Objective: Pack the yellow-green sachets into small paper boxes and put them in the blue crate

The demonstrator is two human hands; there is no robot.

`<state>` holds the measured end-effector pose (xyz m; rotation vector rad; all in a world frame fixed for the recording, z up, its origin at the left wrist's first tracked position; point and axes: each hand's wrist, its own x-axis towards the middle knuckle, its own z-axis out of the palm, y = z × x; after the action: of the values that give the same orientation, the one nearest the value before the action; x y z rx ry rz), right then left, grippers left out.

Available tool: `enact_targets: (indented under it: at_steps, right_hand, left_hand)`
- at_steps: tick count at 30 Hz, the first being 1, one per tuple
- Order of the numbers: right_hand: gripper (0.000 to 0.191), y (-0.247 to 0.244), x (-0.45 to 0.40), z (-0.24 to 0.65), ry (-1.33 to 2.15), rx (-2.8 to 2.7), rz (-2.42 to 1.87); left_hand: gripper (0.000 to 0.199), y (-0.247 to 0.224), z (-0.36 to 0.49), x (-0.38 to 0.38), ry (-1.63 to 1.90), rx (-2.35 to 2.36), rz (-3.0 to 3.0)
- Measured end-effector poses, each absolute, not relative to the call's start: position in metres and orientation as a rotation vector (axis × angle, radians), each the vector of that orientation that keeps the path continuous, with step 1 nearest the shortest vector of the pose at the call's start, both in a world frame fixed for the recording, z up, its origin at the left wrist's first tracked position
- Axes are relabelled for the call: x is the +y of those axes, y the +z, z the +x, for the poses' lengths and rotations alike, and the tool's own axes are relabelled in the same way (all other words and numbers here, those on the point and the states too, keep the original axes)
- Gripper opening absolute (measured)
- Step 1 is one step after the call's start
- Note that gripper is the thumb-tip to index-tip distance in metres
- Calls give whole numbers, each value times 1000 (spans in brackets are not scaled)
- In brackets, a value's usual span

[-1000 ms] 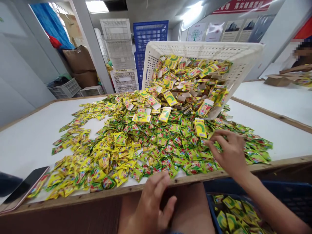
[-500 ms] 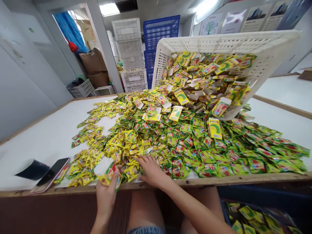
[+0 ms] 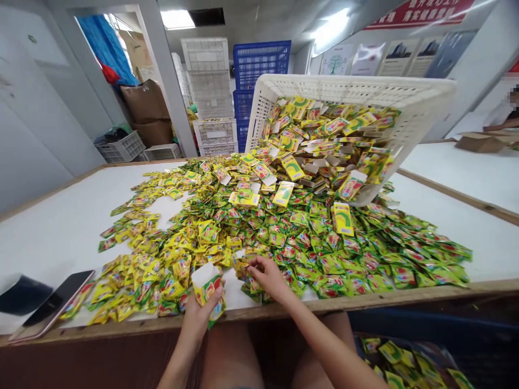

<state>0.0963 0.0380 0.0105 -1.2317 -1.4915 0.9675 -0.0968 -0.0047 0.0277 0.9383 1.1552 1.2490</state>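
Near the table's front edge, my left hand [image 3: 195,319] is closed around a small yellow and green carton [image 3: 206,283]. Its white end flap stands up, and a bit of green wrapper pokes out below my fingers. To the right, my right hand [image 3: 271,280] pinches a small yellow sachet [image 3: 240,267] just above the table. Yellow sachets [image 3: 141,270] are heaped on the left and green sachets [image 3: 336,265] on the right. Beyond them, a tilted white basket [image 3: 357,82] spills flat yellow cartons [image 3: 292,168] over the pile.
A phone [image 3: 59,302] and a dark cup-like object [image 3: 26,294] lie at the table's left. Below the right front edge, a dark blue bin [image 3: 425,324] holds yellow cartons. Stacked crates [image 3: 208,86] stand behind the table. Part of another person [image 3: 503,116] shows at far right.
My left hand has moved right with the carton and turned it more upright. My right hand, earlier flat over the sachets, has lifted and now pinches one. The view has shifted.
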Motion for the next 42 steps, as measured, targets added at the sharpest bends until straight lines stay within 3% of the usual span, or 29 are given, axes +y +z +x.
enact_targets:
  at_steps: [5,16,22,31,38,42]
  right_hand:
    - [14,8,39,104,1198,-1388,-1087]
    - [16,8,34,113,810,-1326,-1282]
    - [18,7,41,116,902,-1202,-1302]
    - [47,11,4,125,405,-1762,-1672]
    - [18,2,6,127,612,-1561,-1531]
    - [23,7,9,125,863,-1339,-1374]
  left_hand:
    - [51,33,-76,12,1082,974,848]
    - [54,35,-65,19,1159,978,824]
    - [53,46,-78,17,1304,1028,729]
    - [56,47,-89,-2,1243,1021,645]
    - [49,44,-86,-5,1081,920,586]
    - [44,49,-82,-5,1048,900,619]
